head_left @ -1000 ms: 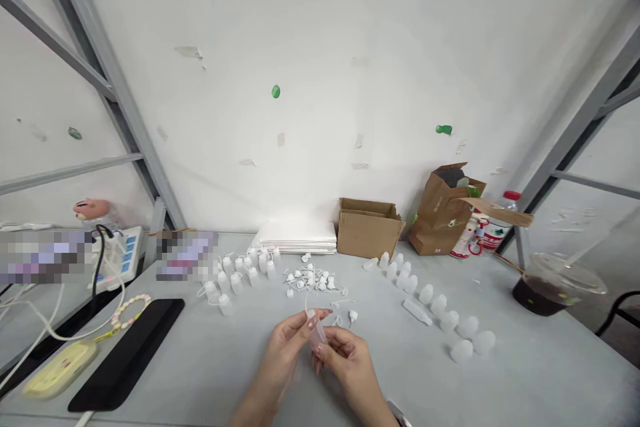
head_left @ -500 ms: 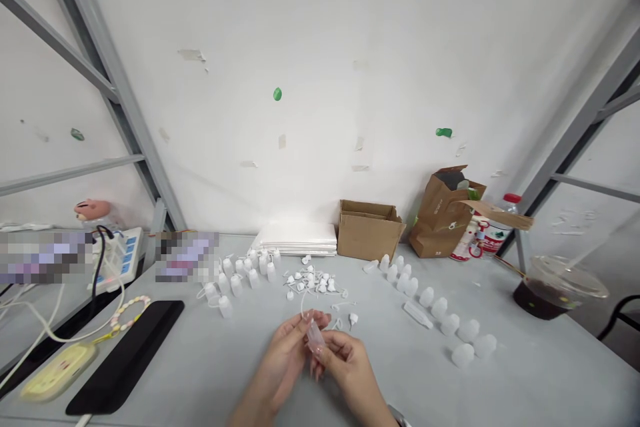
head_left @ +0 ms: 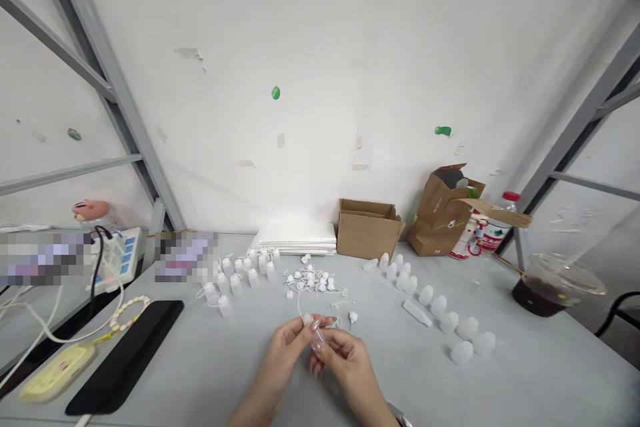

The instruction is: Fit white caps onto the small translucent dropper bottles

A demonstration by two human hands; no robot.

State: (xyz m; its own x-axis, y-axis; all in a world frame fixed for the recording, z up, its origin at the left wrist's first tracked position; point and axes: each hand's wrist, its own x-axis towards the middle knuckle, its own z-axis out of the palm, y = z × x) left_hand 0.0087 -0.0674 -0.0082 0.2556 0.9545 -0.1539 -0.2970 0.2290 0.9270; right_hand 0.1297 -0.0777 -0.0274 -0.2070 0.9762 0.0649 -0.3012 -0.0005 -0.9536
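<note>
Close together above the grey table, both hands are closed around one small translucent plastic bottle (head_left: 320, 337). My left hand (head_left: 290, 347) pinches at its upper end, where a white cap (head_left: 307, 319) with a thin curved strap sticks out. My right hand (head_left: 347, 357) grips the lower part, and its fingers hide much of the bottle. Beyond the hands lies a loose heap of white caps (head_left: 315, 278) with thin straps. To the left stand several capped bottles (head_left: 235, 285). On the right, uncapped bottles (head_left: 439, 307) form a slanting double row, with a few lying on their sides.
A stack of white sheets (head_left: 295, 239) and an open cardboard box (head_left: 370, 230) stand against the wall. At right are a brown paper bag (head_left: 437, 220) and a lidded cup of dark drink (head_left: 543, 297). A black pad (head_left: 130, 353), yellow case (head_left: 59, 372) and power strip (head_left: 129, 253) lie left.
My left thumb and fingers have shifted onto the bottle's upper end and cover more of it. The white cap now shows there. My right hand keeps its hold.
</note>
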